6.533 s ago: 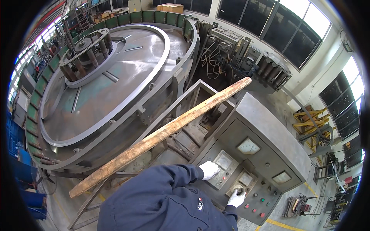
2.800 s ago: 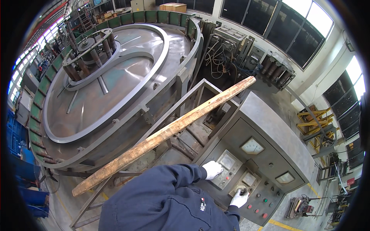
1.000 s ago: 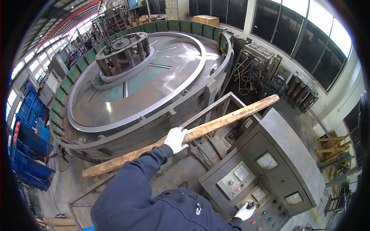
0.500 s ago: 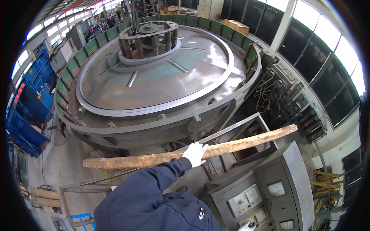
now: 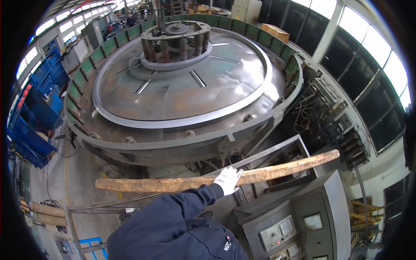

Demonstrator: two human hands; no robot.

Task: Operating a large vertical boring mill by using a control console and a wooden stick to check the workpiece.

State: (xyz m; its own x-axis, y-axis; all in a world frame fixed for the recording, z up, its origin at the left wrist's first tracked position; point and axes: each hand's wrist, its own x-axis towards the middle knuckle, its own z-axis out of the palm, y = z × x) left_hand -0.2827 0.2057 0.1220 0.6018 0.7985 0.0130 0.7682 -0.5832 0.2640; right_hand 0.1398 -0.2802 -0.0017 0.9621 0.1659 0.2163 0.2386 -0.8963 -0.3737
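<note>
- One long, rough wooden plank (image 5: 173, 184) lies nearly level across the near middle of the scene, its right end (image 5: 320, 158) raised a little and reaching toward the right.
- The left hand (image 5: 228, 179), in a white work glove, rests on the plank about midway along it; its grip looks closed over the top edge of the wood, though the fingers on the far side are hidden.
- The dark blue sleeve (image 5: 173, 216) of the left arm runs from the near edge up to that glove.
- The right hand is out of sight, so its grip cannot be told.
- Just under the plank's right half stands a grey metal control cabinet (image 5: 333, 208) with square dial gauges (image 5: 277, 232) on its sloping face.
- A grey steel frame rail (image 5: 264, 154) crosses just beyond the plank.
- Farther off, filling the middle, sits a huge round grey steel machine table (image 5: 182, 91) with a raised ring and a central hub (image 5: 175, 41).
- Green panels (image 5: 93, 65) rim its far and left sides.
- To the right hang tangled dark cables (image 5: 314, 112) beside tall windows (image 5: 368, 52).
- At the far left stand blue metal racks (image 5: 34, 108) on the concrete floor (image 5: 65, 182).
</note>
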